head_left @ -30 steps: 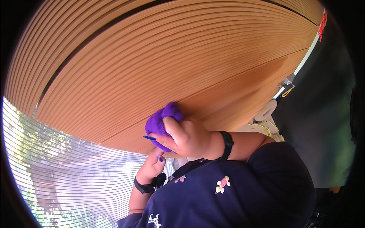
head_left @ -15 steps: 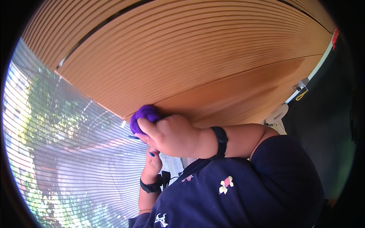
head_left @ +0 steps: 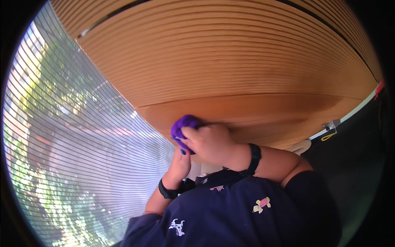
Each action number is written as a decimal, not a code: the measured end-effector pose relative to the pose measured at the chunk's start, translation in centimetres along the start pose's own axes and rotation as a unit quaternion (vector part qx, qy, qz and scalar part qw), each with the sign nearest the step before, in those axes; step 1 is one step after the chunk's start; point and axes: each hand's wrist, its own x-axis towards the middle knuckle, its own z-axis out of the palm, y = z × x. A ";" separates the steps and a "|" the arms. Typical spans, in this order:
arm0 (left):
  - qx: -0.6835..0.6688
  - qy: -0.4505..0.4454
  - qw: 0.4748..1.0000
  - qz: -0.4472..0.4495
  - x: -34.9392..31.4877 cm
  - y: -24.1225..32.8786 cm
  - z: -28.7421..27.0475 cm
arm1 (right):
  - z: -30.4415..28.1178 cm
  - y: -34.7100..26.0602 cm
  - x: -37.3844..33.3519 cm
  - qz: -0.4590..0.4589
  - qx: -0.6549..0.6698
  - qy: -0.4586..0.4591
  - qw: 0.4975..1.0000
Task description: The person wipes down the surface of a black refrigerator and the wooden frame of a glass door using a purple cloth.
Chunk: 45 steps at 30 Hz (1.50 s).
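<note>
Ribbed wooden panelling point(head_left: 230, 53) filled the background. Nearest, the left hand point(head_left: 180, 164) hung below, its grip unclear. Above it, the right hand point(head_left: 210, 142) clutched a purple cloth point(head_left: 184, 123), pressing it against the panelling's lower edge beside a slatted window screen point(head_left: 74, 136).

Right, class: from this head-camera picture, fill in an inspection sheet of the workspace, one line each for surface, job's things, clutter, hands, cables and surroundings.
Surface: orange-brown ribbed panel, with a darker smooth band along its lower edge.
Job's things: purple cloth, bunched, pressed against the panel's lower band.
Clutter: nothing seen.
Hands: right hand closed on the purple cloth; left hand just below it, what it grips cannot be told. Black bands on both wrists.
Cables: yellow cord by a small metal fitting at the panel's right end.
Surroundings: mesh screen on the left with greenery behind; dark area on the right.
</note>
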 end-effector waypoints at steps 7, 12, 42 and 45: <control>-0.031 -0.165 0.985 0.033 2.9 2.3 5.7 | -4.9 4.3 -5.6 0.052 -0.023 0.040 0.998; 0.042 -0.229 0.972 0.039 4.4 4.0 7.7 | -7.1 6.4 -8.9 0.126 -0.018 0.107 0.986; 0.099 0.068 0.989 0.092 -1.7 1.4 -3.1 | 2.7 -0.5 1.1 -0.041 0.044 -0.002 0.998; 0.001 0.015 0.998 0.058 -0.6 1.3 -2.0 | 2.1 0.3 0.3 -0.037 0.048 -0.028 0.998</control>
